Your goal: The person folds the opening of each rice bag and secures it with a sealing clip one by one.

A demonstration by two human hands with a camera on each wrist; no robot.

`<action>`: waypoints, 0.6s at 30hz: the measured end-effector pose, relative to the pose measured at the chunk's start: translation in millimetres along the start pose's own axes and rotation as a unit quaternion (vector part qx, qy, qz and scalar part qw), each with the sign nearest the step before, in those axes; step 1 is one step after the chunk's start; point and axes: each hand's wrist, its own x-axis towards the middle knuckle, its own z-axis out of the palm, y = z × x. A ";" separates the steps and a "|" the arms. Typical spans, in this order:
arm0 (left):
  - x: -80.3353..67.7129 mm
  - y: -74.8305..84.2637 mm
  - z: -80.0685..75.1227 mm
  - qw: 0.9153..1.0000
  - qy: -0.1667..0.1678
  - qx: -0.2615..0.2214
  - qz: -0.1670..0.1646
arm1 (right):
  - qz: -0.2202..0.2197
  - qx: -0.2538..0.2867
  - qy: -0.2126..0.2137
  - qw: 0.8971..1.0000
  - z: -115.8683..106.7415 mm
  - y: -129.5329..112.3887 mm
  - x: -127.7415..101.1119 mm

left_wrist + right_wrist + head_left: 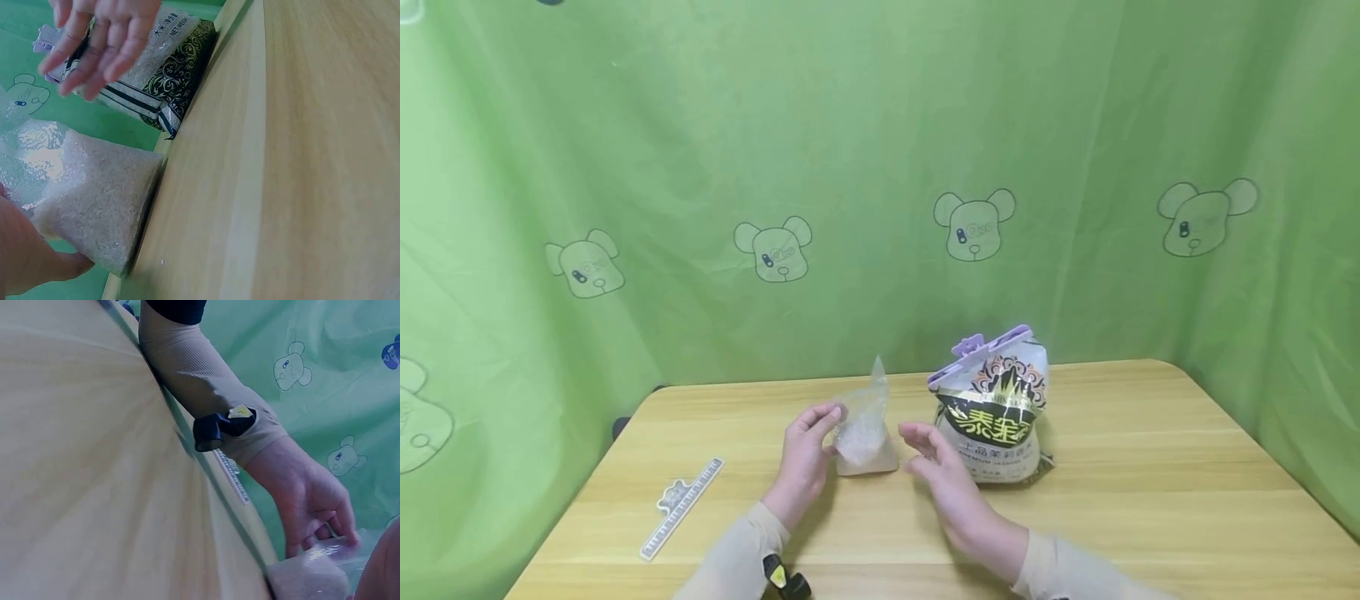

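small bag of rice filled and standing, big bag clipped shut

on the pale wooden counter [1150,467] a small clear plastic bag of white rice [865,437] stands upright near the middle, its twisted top loose and unsealed. the left hand [805,458] touches its left side, fingers [37,262] curled lightly against the plastic. the right hand [936,467] hovers just beside it on the other side, fingers [94,44] spread wide and holding nothing. behind that hand the printed rice sack with black and gold lettering [996,417] stands closed under a lilac plastic sealing clip [977,350]. a white plastic ruler-like strip [681,504] lies well apart at the left. i'd judge the portioning done, with only the closing of the small bag's neck left.
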 end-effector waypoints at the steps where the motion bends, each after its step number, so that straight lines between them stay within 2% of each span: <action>1: -0.1 -0.2 0.4 1.000 0.001 0.000 -0.001 | -0.010 -0.005 -0.001 1.000 -0.8 -2.2 0.1; 7: 0.0 1.1 -0.2 1.000 0.001 -0.004 -0.001 | -0.072 -0.042 -0.026 0.996 -2.8 -21.6 0.8; 11: -0.9 2.0 -0.7 1.000 -0.008 0.001 0.002 | -0.137 -0.059 -0.035 0.988 -4.4 -35.9 4.0; 15: -1.4 2.3 0.0 1.000 -0.013 0.004 0.002 | -0.201 -0.047 -0.039 0.978 -3.8 -44.9 10.0; 18: -1.4 2.1 0.4 1.000 -0.010 0.001 -0.001 | -0.232 -0.035 -0.041 0.971 -0.5 -48.4 15.5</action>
